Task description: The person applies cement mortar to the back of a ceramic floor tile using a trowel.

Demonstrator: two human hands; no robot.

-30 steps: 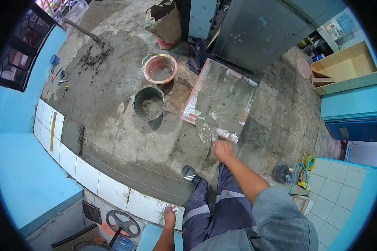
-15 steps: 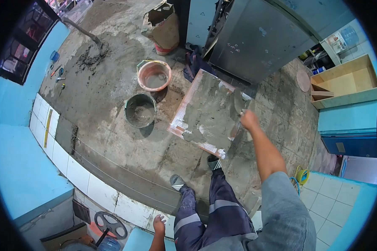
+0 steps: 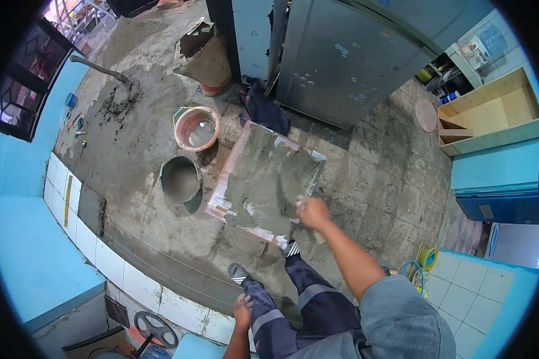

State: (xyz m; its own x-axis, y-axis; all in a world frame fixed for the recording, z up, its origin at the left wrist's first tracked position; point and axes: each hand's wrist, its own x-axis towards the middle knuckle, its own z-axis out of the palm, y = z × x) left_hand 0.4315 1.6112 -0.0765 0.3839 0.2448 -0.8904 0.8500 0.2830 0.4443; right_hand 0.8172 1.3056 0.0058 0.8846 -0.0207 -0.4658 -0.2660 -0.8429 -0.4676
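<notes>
My right hand (image 3: 314, 213) is closed around a trowel (image 3: 298, 204), pressed to the near right part of a layer of wet grey mortar (image 3: 254, 185). The mortar is spread over a large square tile (image 3: 220, 192), whose reddish, white-streaked ribbed face shows along the edges. Much of the trowel blade blends into the mortar. My left hand (image 3: 242, 312) hangs by my left knee, fingers curled, with nothing visible in it. My feet in striped slippers stand at the tile's near edge.
Left of the tile stand an orange bucket (image 3: 196, 128) and a dark bucket (image 3: 181, 179). Behind are a torn sack (image 3: 206, 57) and a grey refrigerator (image 3: 341, 66). Strings stretch along the white tile row (image 3: 126, 263). A wooden drawer box (image 3: 497, 113) sits right.
My right hand has drawn the trowel from the tile's far right edge toward its near side. The camera view has shifted, and my left hand now sits closer to my knee.
</notes>
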